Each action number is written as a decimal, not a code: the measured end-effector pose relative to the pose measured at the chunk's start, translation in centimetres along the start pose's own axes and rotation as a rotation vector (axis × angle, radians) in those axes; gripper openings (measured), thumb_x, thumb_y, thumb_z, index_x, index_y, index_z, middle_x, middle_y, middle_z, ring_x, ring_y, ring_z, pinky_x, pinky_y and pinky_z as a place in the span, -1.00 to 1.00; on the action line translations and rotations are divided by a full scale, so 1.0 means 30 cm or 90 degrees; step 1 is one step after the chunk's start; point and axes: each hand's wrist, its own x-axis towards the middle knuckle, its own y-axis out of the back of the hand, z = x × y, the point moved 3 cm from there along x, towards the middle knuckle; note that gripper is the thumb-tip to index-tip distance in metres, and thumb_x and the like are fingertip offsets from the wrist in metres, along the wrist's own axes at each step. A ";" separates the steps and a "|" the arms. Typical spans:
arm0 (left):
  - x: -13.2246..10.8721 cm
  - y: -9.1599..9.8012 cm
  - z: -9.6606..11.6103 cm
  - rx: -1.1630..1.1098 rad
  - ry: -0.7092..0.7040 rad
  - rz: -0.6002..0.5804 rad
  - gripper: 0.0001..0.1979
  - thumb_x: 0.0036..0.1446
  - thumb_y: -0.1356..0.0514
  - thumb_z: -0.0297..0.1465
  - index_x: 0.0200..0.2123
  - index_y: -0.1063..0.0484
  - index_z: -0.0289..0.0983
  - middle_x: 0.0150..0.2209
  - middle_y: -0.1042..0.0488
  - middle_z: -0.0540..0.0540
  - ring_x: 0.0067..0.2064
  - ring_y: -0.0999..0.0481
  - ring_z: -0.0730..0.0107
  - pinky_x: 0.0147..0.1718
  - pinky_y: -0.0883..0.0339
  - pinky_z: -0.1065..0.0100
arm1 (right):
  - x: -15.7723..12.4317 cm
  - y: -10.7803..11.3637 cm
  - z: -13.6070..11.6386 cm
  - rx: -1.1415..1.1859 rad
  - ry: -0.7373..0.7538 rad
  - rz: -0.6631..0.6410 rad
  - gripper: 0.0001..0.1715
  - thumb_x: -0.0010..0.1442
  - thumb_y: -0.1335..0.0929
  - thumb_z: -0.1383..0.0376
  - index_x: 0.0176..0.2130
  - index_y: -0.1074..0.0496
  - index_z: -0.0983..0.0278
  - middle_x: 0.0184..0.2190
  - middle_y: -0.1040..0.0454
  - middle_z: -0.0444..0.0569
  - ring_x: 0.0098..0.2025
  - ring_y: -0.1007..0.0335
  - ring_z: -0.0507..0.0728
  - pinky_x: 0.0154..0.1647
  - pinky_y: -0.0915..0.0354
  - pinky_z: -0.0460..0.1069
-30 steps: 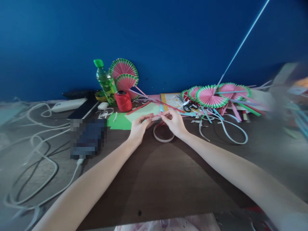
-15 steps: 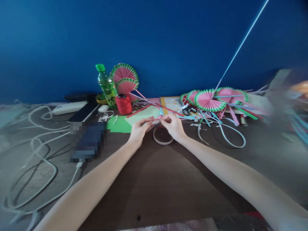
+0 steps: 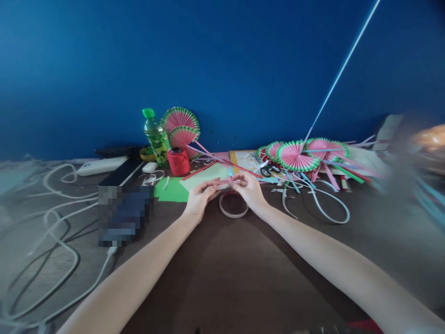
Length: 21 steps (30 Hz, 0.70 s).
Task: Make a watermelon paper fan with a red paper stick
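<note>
My left hand (image 3: pixel 200 199) and my right hand (image 3: pixel 249 189) are close together over the middle of the table. Between their fingertips runs a thin pink strip (image 3: pixel 226 182), pinched by both hands. A pale ring of tape or strip (image 3: pixel 233 214) lies just below, between my hands. Behind them are a pale green sheet (image 3: pixel 205 177), a bright green sheet (image 3: pixel 170 191) and thin red sticks (image 3: pixel 198 171). Scissors (image 3: pixel 267 170) rest beyond my right hand.
A red thread spool (image 3: pixel 178 162), a green bottle (image 3: pixel 155 139) and pleated pink-green fans (image 3: pixel 181 121) stand at the wall. More fans (image 3: pixel 299 157) and loose strips lie right. A pixelated dark device (image 3: pixel 127 215) and white cables (image 3: pixel 74 260) lie left.
The view has tilted slightly upward, so the table items appear lower. Both hands stay together at the pink strip, with small finger shifts.
</note>
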 end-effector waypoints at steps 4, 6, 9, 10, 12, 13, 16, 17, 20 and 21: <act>0.006 0.004 -0.004 -0.006 -0.023 0.003 -0.78 -0.16 -0.31 -0.34 -0.44 -0.45 -0.37 0.00 -0.41 -0.21 -0.08 -0.48 0.23 0.03 -0.29 0.19 | 0.000 -0.005 -0.004 -0.001 -0.008 -0.053 -0.64 -0.07 -0.40 0.16 -0.25 -0.43 0.26 -0.27 -0.50 -0.03 -0.30 -0.44 0.09 -0.22 -0.33 0.01; 0.008 0.006 -0.006 -0.010 -0.034 0.012 -0.79 -0.13 -0.30 -0.33 -0.44 -0.43 -0.36 -0.03 -0.43 -0.19 -0.11 -0.48 0.26 0.00 -0.31 0.18 | -0.001 -0.007 -0.006 -0.022 0.002 -0.072 -0.72 -0.03 -0.38 0.16 -0.31 -0.48 0.26 -0.30 -0.52 -0.03 -0.31 -0.43 0.10 -0.20 -0.32 0.03; 0.009 0.007 -0.007 -0.014 -0.042 0.016 -0.79 -0.10 -0.28 -0.34 -0.41 -0.43 -0.36 -0.08 -0.45 -0.16 -0.17 -0.50 0.33 -0.04 -0.36 0.19 | -0.002 -0.007 -0.009 -0.030 0.018 -0.068 -0.80 -0.05 -0.38 0.17 -0.44 -0.50 0.26 -0.28 -0.53 -0.03 -0.32 -0.43 0.10 -0.22 -0.32 0.02; 0.009 0.007 -0.008 -0.012 -0.043 0.013 -0.79 -0.09 -0.28 -0.34 -0.38 -0.43 -0.35 -0.10 -0.46 -0.15 -0.19 -0.50 0.35 -0.06 -0.37 0.20 | -0.003 -0.008 -0.009 -0.028 0.016 -0.067 -0.81 -0.06 -0.39 0.18 -0.46 -0.49 0.26 -0.28 -0.52 -0.03 -0.33 -0.42 0.10 -0.24 -0.32 0.02; 0.008 0.006 -0.007 -0.001 -0.048 0.002 -0.77 -0.06 -0.26 -0.33 -0.32 -0.44 -0.35 -0.17 -0.48 -0.13 -0.21 -0.49 0.38 -0.08 -0.38 0.22 | -0.003 -0.009 -0.008 -0.029 0.013 -0.068 -0.81 -0.07 -0.39 0.18 -0.49 -0.48 0.27 -0.29 -0.51 -0.03 -0.35 -0.42 0.09 -0.27 -0.32 0.01; 0.008 0.006 -0.006 0.004 -0.053 -0.002 -0.76 -0.04 -0.25 -0.33 -0.30 -0.44 -0.35 -0.20 -0.48 -0.12 -0.21 -0.49 0.39 -0.08 -0.39 0.23 | -0.003 -0.009 -0.008 -0.032 0.015 -0.070 -0.81 -0.07 -0.39 0.18 -0.49 -0.48 0.27 -0.29 -0.51 -0.02 -0.36 -0.41 0.08 -0.28 -0.32 0.00; 0.008 0.009 -0.005 0.009 -0.064 -0.001 -0.77 -0.04 -0.24 -0.34 -0.29 -0.44 -0.34 -0.20 -0.46 -0.10 -0.20 -0.48 0.39 -0.10 -0.41 0.25 | -0.003 -0.010 -0.009 -0.045 0.032 -0.069 -0.80 -0.06 -0.39 0.17 -0.49 -0.47 0.28 -0.30 -0.50 -0.01 -0.34 -0.41 0.09 -0.28 -0.32 0.00; 0.008 0.011 -0.006 0.009 -0.062 0.001 -0.78 -0.04 -0.24 -0.34 -0.29 -0.44 -0.33 -0.18 -0.46 -0.10 -0.21 -0.48 0.40 -0.11 -0.41 0.25 | -0.002 -0.011 -0.009 -0.050 0.037 -0.071 -0.79 -0.05 -0.38 0.17 -0.48 -0.47 0.28 -0.31 -0.49 -0.01 -0.34 -0.41 0.09 -0.28 -0.32 0.00; 0.010 0.015 -0.011 0.022 -0.050 0.004 -0.78 -0.02 -0.22 -0.33 -0.30 -0.45 -0.33 -0.22 -0.46 -0.09 -0.24 -0.49 0.40 -0.10 -0.41 0.23 | -0.003 -0.013 -0.011 -0.060 0.042 -0.083 -0.78 -0.02 -0.37 0.16 -0.46 -0.46 0.28 -0.33 -0.48 -0.01 -0.40 -0.40 0.07 -0.30 -0.32 0.00; 0.011 0.017 -0.013 0.028 -0.047 0.003 -0.78 -0.01 -0.22 -0.33 -0.30 -0.45 -0.34 -0.25 -0.47 -0.08 -0.25 -0.50 0.40 -0.09 -0.40 0.22 | -0.004 -0.015 -0.012 -0.061 0.041 -0.089 -0.78 -0.01 -0.36 0.16 -0.46 -0.46 0.28 -0.33 -0.48 -0.02 -0.42 -0.39 0.07 -0.32 -0.31 0.00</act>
